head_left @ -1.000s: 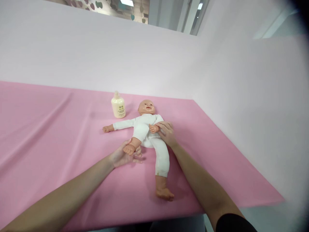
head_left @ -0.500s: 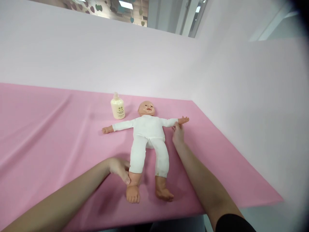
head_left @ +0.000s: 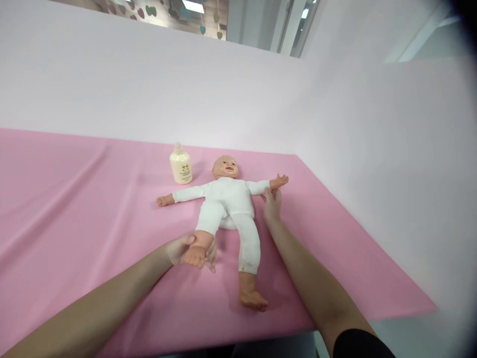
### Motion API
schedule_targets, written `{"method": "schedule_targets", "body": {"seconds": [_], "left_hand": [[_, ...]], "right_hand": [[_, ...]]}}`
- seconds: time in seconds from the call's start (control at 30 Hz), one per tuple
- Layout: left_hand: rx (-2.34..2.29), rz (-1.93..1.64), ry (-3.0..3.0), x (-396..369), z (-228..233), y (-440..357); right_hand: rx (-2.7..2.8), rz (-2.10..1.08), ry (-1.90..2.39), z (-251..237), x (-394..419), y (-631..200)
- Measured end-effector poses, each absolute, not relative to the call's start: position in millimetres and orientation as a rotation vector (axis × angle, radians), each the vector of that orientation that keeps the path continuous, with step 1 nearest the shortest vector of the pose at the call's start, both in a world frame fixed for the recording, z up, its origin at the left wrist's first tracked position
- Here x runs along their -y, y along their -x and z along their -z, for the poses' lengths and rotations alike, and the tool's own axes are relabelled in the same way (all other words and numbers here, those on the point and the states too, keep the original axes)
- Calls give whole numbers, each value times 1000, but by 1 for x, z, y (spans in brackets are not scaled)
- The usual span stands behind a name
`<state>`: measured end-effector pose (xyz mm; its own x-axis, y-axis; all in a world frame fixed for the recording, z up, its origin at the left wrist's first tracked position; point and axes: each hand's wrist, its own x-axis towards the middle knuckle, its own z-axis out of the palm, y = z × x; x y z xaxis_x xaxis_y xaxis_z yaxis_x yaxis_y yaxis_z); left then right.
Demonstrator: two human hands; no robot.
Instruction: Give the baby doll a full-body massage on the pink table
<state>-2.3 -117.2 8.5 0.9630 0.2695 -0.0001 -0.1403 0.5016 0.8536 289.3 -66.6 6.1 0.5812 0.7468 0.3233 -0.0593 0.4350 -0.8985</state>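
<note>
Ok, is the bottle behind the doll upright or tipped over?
Upright. The bottle stands on its base on the pink sheet, cap on top, left of the doll head.

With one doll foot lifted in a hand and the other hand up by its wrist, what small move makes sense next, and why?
Probably ease the bent leg back down straight. The left hand cups the doll's foot with the knee bent up off the pink cloth, while the other leg lies flat. The right hand touches the doll's outstretched arm, steadying it.
</note>
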Motion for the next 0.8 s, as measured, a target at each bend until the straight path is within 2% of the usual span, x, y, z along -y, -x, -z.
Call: {"method": "schedule_targets", "body": {"seconds": [0.27, 0.53, 0.7, 0.8], "left_hand": [[-175, -489, -652, 114, -17, -3], [-328, -498, -546, 114, -22, -8], [-330, -477, -581, 114, -21, -8], [-225, -414, -683, 115, -18, -6]], "right_hand": [[1244, -447, 1073, -10, 78, -269], [1726, -70, 1105, -8, 80, -268], [1781, -37, 1111, -7, 79, -268], [1668, -131, 1102, -7, 79, -268]]}}
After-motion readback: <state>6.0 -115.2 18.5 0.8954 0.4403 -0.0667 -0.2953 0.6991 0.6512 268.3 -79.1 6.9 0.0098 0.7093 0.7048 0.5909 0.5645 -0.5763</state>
